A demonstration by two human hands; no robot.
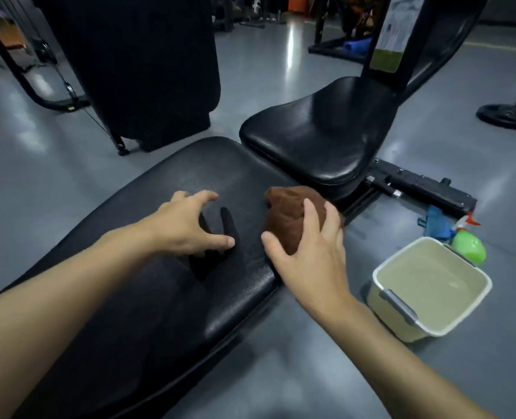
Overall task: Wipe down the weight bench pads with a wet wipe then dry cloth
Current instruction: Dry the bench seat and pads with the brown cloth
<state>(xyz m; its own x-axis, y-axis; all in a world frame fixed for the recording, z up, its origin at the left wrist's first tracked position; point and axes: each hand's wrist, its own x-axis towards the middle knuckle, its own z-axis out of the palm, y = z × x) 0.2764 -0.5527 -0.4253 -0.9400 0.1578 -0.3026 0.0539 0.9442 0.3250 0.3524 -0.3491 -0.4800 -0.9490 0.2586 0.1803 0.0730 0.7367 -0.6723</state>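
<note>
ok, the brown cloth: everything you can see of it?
The brown cloth is rust-coloured, soft-looking fabric, bunched into a lump. It lies on the long bench pad near its right edge, just short of the seat pad. The right hand grips its near side, fingers curled over the top; the left hand rests on the pad, clear of it.

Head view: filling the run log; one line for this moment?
left hand open over bench pad | right hand grips brown cloth | bucket on floor
</note>
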